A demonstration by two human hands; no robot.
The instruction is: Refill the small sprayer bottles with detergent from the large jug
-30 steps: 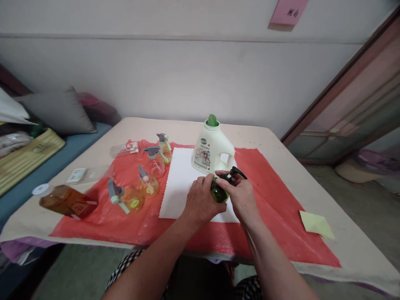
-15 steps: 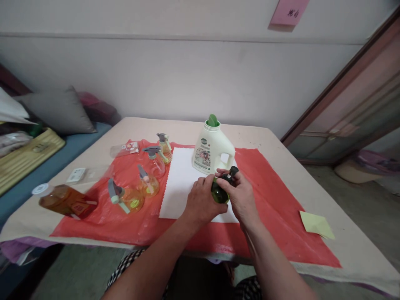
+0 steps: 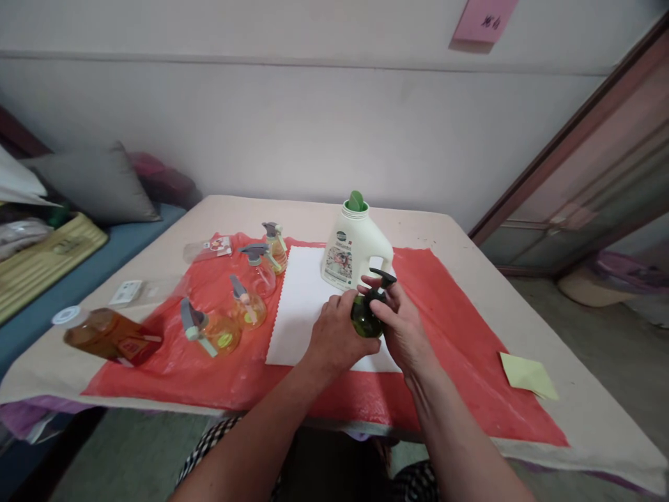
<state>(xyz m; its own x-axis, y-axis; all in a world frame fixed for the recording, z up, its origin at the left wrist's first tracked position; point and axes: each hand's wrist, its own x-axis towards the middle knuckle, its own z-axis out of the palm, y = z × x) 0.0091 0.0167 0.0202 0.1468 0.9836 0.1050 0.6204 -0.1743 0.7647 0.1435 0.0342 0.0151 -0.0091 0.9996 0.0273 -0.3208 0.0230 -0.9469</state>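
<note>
A dark green pump bottle is between my two hands above the white sheet. My left hand is wrapped round its body from the left. At the neck, the fingers of my right hand are closed on the black pump head, whose spout points to the left. Just behind the hands stands a large cream detergent jug with a green spout in its uncapped mouth. To the left are several clear spray bottles with grey trigger heads, some with yellowish liquid inside.
Red plastic sheeting covers the middle of the table. A bottle of amber liquid with a white cap leans at the left edge. Clear plastic packaging lies behind it. Yellow paper notes rest at the right.
The pump head has turned, so its spout now shows pointing left above my right fingers. My left hand stays round the bottle, almost unmoved.
</note>
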